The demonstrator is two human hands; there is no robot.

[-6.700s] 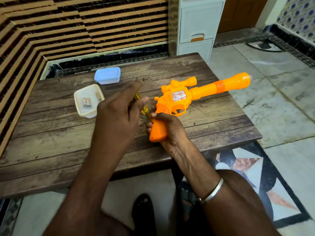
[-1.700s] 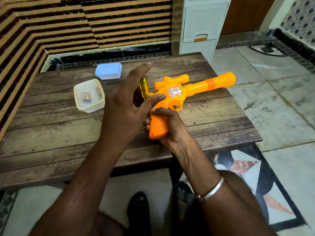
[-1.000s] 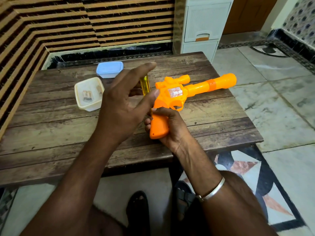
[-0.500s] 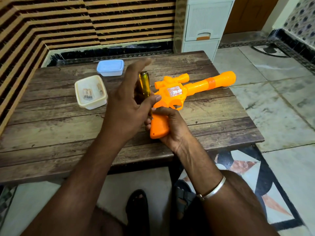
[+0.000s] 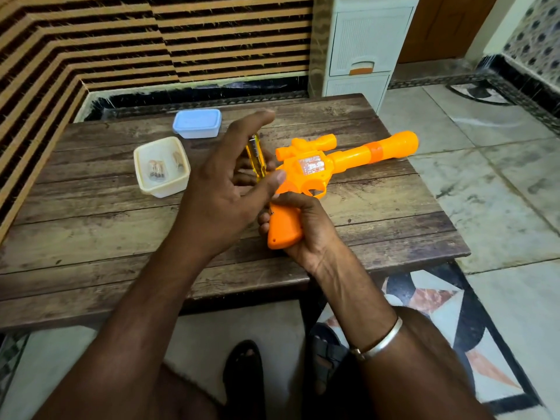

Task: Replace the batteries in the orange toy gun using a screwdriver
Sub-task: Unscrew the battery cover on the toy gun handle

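Note:
The orange toy gun (image 5: 315, 168) lies over the wooden table (image 5: 91, 237), barrel pointing right. My right hand (image 5: 309, 231) grips its handle from below. A screwdriver with a clear yellow handle (image 5: 255, 153) stands nearly upright against the left side of the gun's handle, its tip hidden behind my fingers. My left hand (image 5: 224, 192) holds the screwdriver between thumb and middle fingers, with the index finger stretched out above it. An open white tub (image 5: 142, 177) to the left holds batteries (image 5: 156, 171).
A small container with a blue lid (image 5: 197, 122) sits at the table's far side. A white plastic drawer cabinet (image 5: 363, 47) stands behind the table's right corner. Striped wall lies to the left and back, tiled floor to the right. My sandalled feet show under the table's near edge.
My left hand's fingers have shifted around the screwdriver handle, which stays upright at the gun's handle. Compared with the oldest frame the screwdriver stands higher and steeper. My right hand keeps its hold.

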